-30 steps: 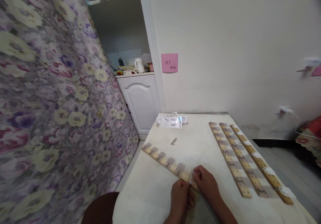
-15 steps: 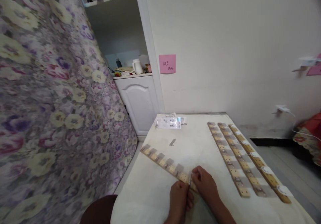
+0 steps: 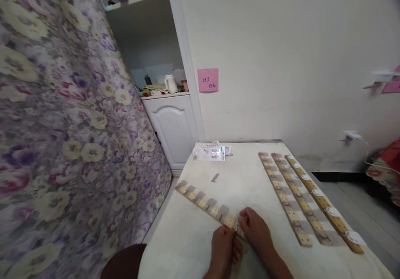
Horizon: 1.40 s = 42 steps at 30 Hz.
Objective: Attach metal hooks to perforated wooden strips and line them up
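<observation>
A long wooden strip (image 3: 204,202) with small metal clips and holes lies slantwise on the white table (image 3: 250,183). My left hand (image 3: 222,250) and my right hand (image 3: 256,231) meet at its near end, fingers curled and pinched around a small metal piece (image 3: 236,229) on the strip. Both hands touch the strip's near end, which they hide.
Three more wooden strips (image 3: 295,199) lie side by side on the table's right. A clear packet of small parts (image 3: 210,152) and a loose metal piece (image 3: 215,177) lie farther back. A floral cloth (image 3: 62,124) hangs at left; a pink note (image 3: 208,80) is on the wall.
The view has drifted slightly right. My hands stay at the near end of the slanted strip with only tiny finger movement.
</observation>
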Motion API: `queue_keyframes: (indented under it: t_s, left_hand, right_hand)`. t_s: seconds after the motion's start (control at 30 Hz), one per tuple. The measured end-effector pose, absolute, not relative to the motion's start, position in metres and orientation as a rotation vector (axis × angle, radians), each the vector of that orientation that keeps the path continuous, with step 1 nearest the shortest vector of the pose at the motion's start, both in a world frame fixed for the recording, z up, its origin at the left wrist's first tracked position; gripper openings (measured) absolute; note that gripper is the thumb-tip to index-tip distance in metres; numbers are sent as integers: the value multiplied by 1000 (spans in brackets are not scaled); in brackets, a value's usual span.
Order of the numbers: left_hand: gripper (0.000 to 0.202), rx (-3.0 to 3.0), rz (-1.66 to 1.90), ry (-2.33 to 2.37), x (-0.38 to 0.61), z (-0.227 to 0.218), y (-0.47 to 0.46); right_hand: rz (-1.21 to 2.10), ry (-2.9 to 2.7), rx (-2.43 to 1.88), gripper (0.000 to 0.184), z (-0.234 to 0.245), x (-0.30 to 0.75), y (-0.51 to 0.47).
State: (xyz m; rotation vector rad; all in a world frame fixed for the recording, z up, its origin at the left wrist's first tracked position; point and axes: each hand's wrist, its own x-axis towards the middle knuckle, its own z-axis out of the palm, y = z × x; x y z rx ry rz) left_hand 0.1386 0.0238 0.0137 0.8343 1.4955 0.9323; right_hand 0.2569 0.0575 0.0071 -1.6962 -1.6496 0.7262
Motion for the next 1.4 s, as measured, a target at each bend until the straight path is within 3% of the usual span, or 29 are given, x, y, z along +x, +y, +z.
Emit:
queue_keyframes:
  t_s: [0.9, 1.4]
  left_hand:
    - [36, 777, 905, 1477, 138, 17, 28]
    - [26, 704, 875, 1383, 131, 19, 32]
  right_hand:
    - [917, -1609, -1740, 22, 17, 257, 59]
    - [985, -1610, -1681, 30, 13, 261, 69]
